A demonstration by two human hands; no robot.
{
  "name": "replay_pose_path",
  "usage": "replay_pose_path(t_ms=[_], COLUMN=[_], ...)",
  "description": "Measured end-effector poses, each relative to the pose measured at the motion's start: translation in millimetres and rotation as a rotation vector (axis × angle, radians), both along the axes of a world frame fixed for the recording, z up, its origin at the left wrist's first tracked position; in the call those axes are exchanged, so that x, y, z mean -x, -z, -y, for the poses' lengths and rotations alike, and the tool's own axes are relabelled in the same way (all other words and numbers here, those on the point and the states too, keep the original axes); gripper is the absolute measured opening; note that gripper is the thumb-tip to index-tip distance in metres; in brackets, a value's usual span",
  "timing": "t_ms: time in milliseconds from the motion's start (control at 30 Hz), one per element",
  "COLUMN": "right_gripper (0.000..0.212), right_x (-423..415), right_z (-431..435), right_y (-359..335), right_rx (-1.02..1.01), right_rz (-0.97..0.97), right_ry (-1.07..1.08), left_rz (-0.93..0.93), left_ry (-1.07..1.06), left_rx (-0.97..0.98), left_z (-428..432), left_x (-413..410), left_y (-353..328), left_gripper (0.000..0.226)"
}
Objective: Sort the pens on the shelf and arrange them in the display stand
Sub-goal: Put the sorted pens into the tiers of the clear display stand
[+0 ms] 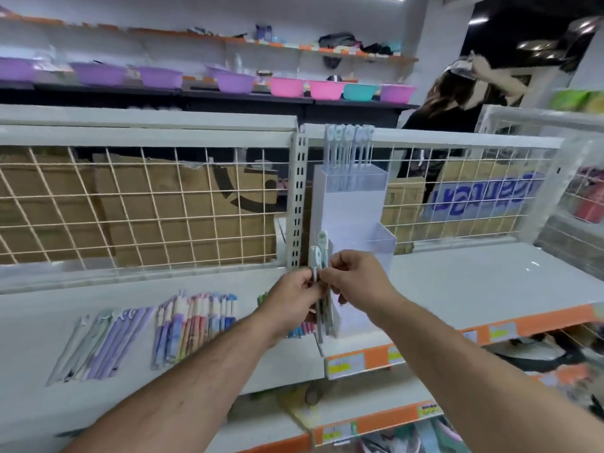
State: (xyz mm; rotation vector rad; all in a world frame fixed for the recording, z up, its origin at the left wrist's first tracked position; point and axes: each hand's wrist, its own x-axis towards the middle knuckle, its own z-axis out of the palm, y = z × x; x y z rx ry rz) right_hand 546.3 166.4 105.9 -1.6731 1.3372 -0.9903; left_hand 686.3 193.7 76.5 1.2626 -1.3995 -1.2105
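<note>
A clear tiered display stand (351,204) stands on the white shelf (457,282), with several white-topped pens (348,148) upright in its top pocket. My left hand (291,297) grips a small bunch of white-topped pens (317,256) in front of the stand's lower pocket. My right hand (358,277) pinches one of those pens just beside the left hand. On the shelf to the left lie a row of lilac and pale pens (101,341) and a pile of multicoloured pens (192,325). A few more coloured pens (299,330) show under my left wrist.
A wire grid back panel (137,204) with cardboard boxes behind it closes the shelf's rear. Orange price strips (425,344) run along the shelf fronts. A person (457,93) stands beyond the shelf at right. Coloured plastic bowls (228,81) line a far shelf.
</note>
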Motion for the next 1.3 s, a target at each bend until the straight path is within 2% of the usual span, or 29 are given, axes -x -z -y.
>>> replay_pose_path(t_ms=[300, 500, 633, 767, 933, 1100, 1300], right_gripper=[0.019, 0.02, 0.013, 0.011, 0.01, 0.012, 0.012], right_x=[69.1, 75.5, 76.8, 77.1, 81.8, 87.1, 84.8], right_z=[48.3, 88.8, 113.9, 136.5, 163.3, 199.5, 230.1], right_y=[-25.9, -51.0, -65.6, -72.3, -85.1, -117.0, -135.8], right_rx=[0.049, 0.093, 0.109, 0.168, 0.202, 0.279, 0.331], right_rz=[-0.003, 0.042, 0.133, 0.125, 0.108, 0.136, 0.19], right_ry=[-0.024, 0.0, -0.005, -0.005, -0.043, -0.008, 0.008], left_rz=[-0.038, -0.087, -0.088, -0.074, -0.1, -0.101, -0.13], left_ry=[0.021, 0.007, 0.016, -0.01, -0.066, -0.242, -0.318], left_rx=[0.034, 0.101, 0.156, 0.207, 0.248, 0.284, 0.233], left_z=[44.0, 93.7, 123.6, 145.7, 167.6, 185.4, 190.4], left_x=[68.0, 79.0, 81.6, 80.6, 82.4, 84.3, 93.8], left_y=[-26.0, -46.8, -62.0, -66.2, -69.4, -65.6, -44.9], left_gripper=[0.012, 0.012, 0.011, 0.012, 0.012, 0.011, 0.013])
